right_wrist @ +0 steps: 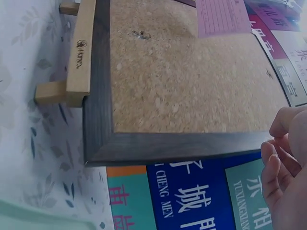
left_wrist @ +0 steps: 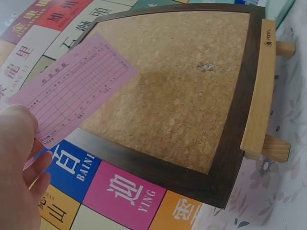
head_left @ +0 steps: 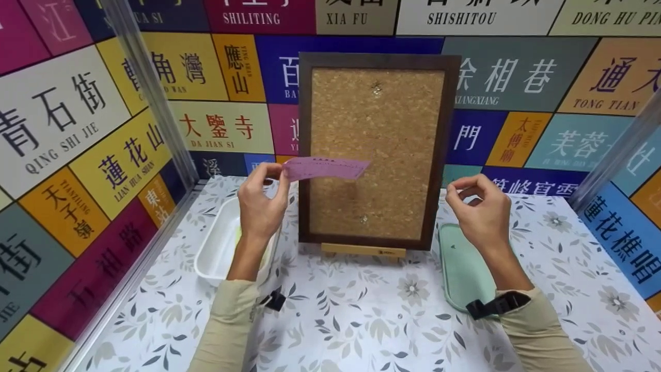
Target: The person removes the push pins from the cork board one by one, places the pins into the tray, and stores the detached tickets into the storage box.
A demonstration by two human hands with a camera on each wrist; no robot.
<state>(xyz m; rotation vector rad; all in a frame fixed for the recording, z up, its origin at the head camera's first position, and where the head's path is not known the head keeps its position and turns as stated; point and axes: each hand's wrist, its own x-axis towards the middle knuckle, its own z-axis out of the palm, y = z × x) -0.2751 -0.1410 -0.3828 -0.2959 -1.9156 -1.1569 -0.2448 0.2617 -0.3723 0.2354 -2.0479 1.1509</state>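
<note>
My left hand [head_left: 262,199] pinches a pink paper form [head_left: 328,168] by its left end, between thumb and forefinger. Printed lines and a heading show on the form in the left wrist view, and it overlaps the left part of a cork board [head_left: 377,134] in a dark frame. To the right of the board, my right hand [head_left: 480,209] is raised with thumb and forefinger tips together. A tiny pale thing [right_wrist: 271,140] shows at those fingertips, mostly hidden; I cannot tell its kind. Small clear clusters [head_left: 377,90] sit near the board's top and bottom.
The board stands on a wooden easel [head_left: 364,251]. A white tray [head_left: 211,258] with something yellow-green inside is behind my left forearm. A pale green lid or tray [head_left: 465,274] lies by my right forearm. Patterned cloth [head_left: 330,320] covers the table; a sign-printed wall [head_left: 222,67] rises behind.
</note>
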